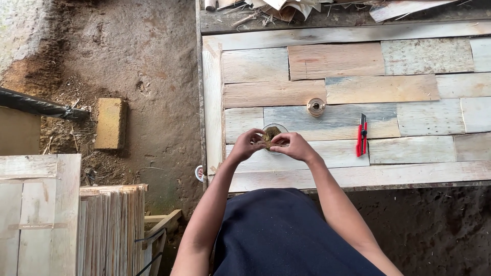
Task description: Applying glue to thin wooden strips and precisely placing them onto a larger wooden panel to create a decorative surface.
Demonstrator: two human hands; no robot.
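Head view looks straight down on a counter [286, 176] made of pale, weathered planks of mixed lengths. Both hands meet near its front edge over a small round clear dish [275, 129]. The left hand [247, 144] and the right hand [292, 146] each have the fingertips pressed together, the grip of both pinching a small brownish-green clump [270, 135] that sits just above the dish and partly hides it. What the clump is made of cannot be told.

Farther back on the counter, near the dish but apart from it, stands a small round spool [316, 107]. To the right, well apart from the hands, lies a red utility knife [362, 137] with its blade pointing away from the person. Wood scraps [286, 10] are heaped along the far edge.

Left of the counter is bare dirt floor [153, 66], with a yellowish brick [110, 123] lying on it. A stack of thin wooden slats [110, 230] stands at lower left beside a pale board panel [36, 214].
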